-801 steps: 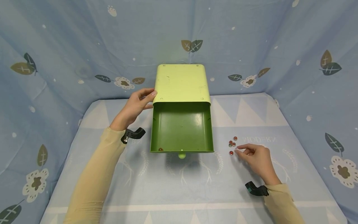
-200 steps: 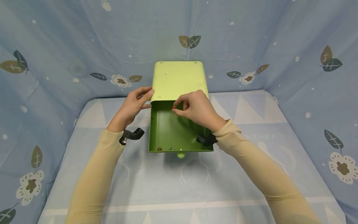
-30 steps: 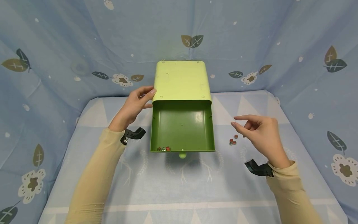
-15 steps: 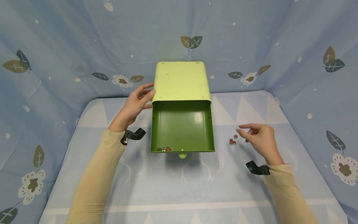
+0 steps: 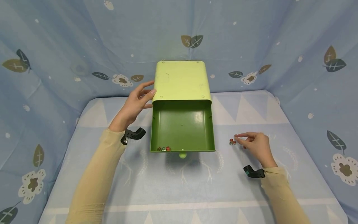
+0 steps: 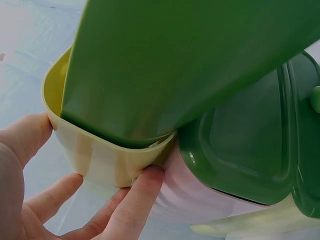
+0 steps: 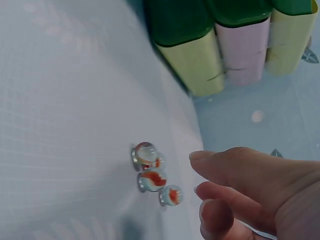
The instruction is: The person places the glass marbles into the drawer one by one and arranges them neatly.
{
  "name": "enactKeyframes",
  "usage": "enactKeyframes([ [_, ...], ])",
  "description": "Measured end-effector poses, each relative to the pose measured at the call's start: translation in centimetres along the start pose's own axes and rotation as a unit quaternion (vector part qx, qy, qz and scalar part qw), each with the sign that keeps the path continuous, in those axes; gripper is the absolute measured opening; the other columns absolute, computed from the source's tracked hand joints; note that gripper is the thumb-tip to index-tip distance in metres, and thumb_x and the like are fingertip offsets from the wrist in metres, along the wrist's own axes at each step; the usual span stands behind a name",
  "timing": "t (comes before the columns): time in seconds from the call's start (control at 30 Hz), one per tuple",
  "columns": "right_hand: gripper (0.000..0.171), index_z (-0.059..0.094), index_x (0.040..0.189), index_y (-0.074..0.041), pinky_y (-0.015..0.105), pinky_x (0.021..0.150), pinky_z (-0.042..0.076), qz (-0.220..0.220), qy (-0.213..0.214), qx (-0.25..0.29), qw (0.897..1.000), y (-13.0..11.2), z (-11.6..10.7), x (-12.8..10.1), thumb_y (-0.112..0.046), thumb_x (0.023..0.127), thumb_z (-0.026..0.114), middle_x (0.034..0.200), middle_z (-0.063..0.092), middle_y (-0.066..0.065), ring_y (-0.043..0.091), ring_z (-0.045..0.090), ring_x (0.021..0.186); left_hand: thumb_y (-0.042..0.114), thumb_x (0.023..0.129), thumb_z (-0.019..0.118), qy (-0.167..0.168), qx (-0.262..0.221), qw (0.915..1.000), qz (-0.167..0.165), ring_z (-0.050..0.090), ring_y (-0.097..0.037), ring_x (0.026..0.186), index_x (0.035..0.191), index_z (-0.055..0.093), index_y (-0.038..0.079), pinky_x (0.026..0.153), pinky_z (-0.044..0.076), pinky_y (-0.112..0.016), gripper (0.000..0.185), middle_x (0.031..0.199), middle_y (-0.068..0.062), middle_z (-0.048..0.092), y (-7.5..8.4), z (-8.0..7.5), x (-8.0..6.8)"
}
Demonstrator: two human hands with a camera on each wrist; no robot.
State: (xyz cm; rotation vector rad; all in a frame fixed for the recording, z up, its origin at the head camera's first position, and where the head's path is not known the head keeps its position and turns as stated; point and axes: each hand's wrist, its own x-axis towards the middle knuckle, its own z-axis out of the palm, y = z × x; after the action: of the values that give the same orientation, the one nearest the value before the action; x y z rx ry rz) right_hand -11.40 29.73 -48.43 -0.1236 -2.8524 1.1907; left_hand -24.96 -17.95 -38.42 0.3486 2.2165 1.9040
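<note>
A small drawer unit (image 5: 181, 81) with a yellow-green top stands at the back middle. Its dark green top drawer (image 5: 181, 130) is pulled out, and several glass marbles (image 5: 168, 148) lie along the drawer's front left edge. My left hand (image 5: 131, 109) holds the unit's left side, thumb at the upper rim and fingers spread over the side wall. My right hand (image 5: 256, 145) is low over the table, fingertips right by a group of glass marbles (image 7: 153, 179) with red-orange swirls. In the right wrist view its thumb and fingers are apart, with nothing between them.
Below the pulled-out drawer are a pink-sided compartment (image 6: 185, 185) and another pale yellow one, both with green fronts. A round green knob (image 5: 182, 155) sticks out from the drawer's front. Blue patterned fabric (image 5: 112, 46) walls the table (image 5: 179, 186) in at the back and sides.
Across the earlier frames, more marbles came into the drawer and fewer lie on the table. In the last second my right hand has come down to the marbles; my left stays on the unit.
</note>
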Motion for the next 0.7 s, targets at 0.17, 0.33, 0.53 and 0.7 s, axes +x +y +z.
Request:
enactKeyframes([
  [0.17,0.032,0.084,0.117,0.001,0.024,0.045,0.033,0.008,-0.007,-0.006,1.000,0.50,0.46,0.08,-0.025,0.098,0.088,0.066,0.071,0.008,0.016,0.053,0.052,0.042,0.112,0.065,0.000,-0.001,1.0000,0.000,0.055,-0.033,0.141,0.170,0.041,0.027,0.114,0.054,-0.055,0.064,0.159,-0.015,0.048,0.08,-0.02,0.05],
  [0.33,0.031,0.083,0.116,0.004,0.026,0.046,0.036,0.010,-0.016,-0.012,1.000,0.73,0.67,0.05,-0.021,0.098,0.088,0.065,0.070,0.005,0.018,0.055,0.054,0.042,0.113,0.064,-0.002,0.002,1.0000,-0.003,0.055,-0.034,0.142,0.170,0.041,0.025,0.114,0.053,-0.055,0.064,0.160,-0.016,0.047,0.24,0.00,0.04],
  [0.53,0.032,0.082,0.116,0.006,0.025,0.046,0.036,0.011,-0.031,-0.007,0.999,0.85,0.84,0.02,-0.021,0.098,0.087,0.068,0.072,0.004,0.021,0.060,0.058,0.041,0.113,0.063,-0.001,0.002,1.0000,-0.006,0.055,-0.034,0.142,0.170,0.040,0.023,0.114,0.054,-0.055,0.064,0.161,-0.016,0.047,0.30,-0.01,-0.02],
  [0.7,0.031,0.083,0.114,0.006,0.025,0.047,0.037,0.008,-0.034,-0.013,0.999,1.00,0.93,0.02,-0.020,0.098,0.088,0.067,0.072,0.003,0.022,0.062,0.059,0.040,0.113,0.063,-0.003,-0.001,1.0000,-0.007,0.055,-0.034,0.142,0.171,0.040,0.024,0.114,0.054,-0.055,0.064,0.161,-0.016,0.046,0.25,0.02,-0.05],
])
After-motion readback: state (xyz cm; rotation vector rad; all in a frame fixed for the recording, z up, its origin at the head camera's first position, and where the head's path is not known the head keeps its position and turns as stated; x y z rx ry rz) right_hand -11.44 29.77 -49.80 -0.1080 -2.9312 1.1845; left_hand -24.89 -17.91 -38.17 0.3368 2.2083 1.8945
